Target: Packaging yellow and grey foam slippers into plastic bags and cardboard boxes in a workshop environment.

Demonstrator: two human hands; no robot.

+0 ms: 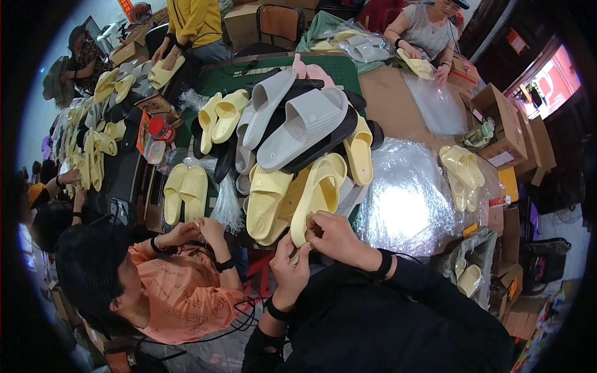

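A pale yellow slide slipper (316,196) leans heel-down toward me at the near side of a slipper pile. My right hand (336,236) is closed at its heel edge, fingers pinched. Just left and below, my left hand (291,270) is closed around the heel's lower end; a small pale yellow edge shows between its fingers, too little to tell what it belongs to. Touching it on the left is another yellow slipper (266,198). Behind lie large grey slippers (306,127) stacked over black ones.
Clear plastic bags (404,196) cover the table to my right, beside a bagged yellow pair (462,174). A co-worker in an orange shirt (186,298) sits close on my left, near a yellow pair (185,193) and a red-lidded jar (161,129). Cardboard boxes (500,127) stand far right.
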